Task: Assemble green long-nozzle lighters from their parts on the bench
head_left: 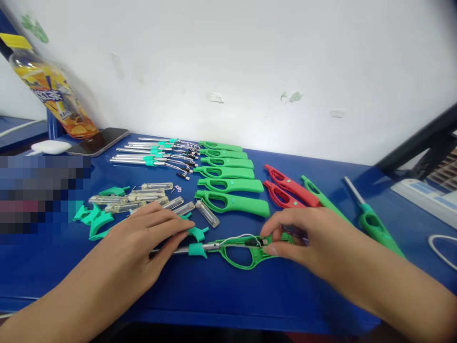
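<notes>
Near the table's front, an open green lighter handle shell (237,262) lies with a metal lighter tube (180,250) at its left end. A teal collar (197,250) sits on the tube, and a white wire (235,237) arches over the finger hole to a small black igniter (254,242). My right hand (303,236) pinches the igniter's right end, over the shell. My left hand (150,238) is closed, thumb and forefinger at a teal trigger piece (198,233) just above the tube. Its palm hides the tube's far left part.
Behind lie several green handle shells (233,204), tube assemblies with wires (134,160), clear fuel tanks (207,213) and loose teal triggers (100,223). Red shells (293,186) and a green lighter (374,224) lie right. A phone (102,141), drink bottle (53,90) and power strip (424,200) stand around.
</notes>
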Motion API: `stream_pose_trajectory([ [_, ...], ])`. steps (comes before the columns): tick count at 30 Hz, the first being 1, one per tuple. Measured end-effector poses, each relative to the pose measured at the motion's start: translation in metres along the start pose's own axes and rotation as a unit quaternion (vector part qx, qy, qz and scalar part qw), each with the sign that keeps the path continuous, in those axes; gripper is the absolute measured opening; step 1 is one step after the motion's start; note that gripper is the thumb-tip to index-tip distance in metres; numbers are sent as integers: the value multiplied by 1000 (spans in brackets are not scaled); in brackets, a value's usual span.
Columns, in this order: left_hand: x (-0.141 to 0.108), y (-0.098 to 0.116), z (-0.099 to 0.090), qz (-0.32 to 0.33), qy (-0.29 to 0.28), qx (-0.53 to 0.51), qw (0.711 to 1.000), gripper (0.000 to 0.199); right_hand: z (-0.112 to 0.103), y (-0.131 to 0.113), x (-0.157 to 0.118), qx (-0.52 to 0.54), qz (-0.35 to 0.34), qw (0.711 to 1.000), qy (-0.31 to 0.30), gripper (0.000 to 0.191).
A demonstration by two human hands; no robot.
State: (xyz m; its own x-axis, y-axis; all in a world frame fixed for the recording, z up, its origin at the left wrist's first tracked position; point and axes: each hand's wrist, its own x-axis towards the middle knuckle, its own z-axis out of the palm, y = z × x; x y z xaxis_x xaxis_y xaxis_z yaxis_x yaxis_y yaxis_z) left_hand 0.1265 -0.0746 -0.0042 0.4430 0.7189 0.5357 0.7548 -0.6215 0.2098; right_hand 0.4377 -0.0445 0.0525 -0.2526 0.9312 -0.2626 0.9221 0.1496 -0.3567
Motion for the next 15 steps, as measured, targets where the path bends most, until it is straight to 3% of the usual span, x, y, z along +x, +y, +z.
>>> stream_pose_trajectory([
  [4,0,2,-2,-1,43,8,999,28,1,-7,3,25,-69,997,25,15],
  [7,-2,7,-2,-2,57,-2,998,35,1,-14,8,4,-84,996,25,15],
  [15,-17,30,8,27,-5,-39,999,55,4,-9,2,26,-142,987,71,13],
])
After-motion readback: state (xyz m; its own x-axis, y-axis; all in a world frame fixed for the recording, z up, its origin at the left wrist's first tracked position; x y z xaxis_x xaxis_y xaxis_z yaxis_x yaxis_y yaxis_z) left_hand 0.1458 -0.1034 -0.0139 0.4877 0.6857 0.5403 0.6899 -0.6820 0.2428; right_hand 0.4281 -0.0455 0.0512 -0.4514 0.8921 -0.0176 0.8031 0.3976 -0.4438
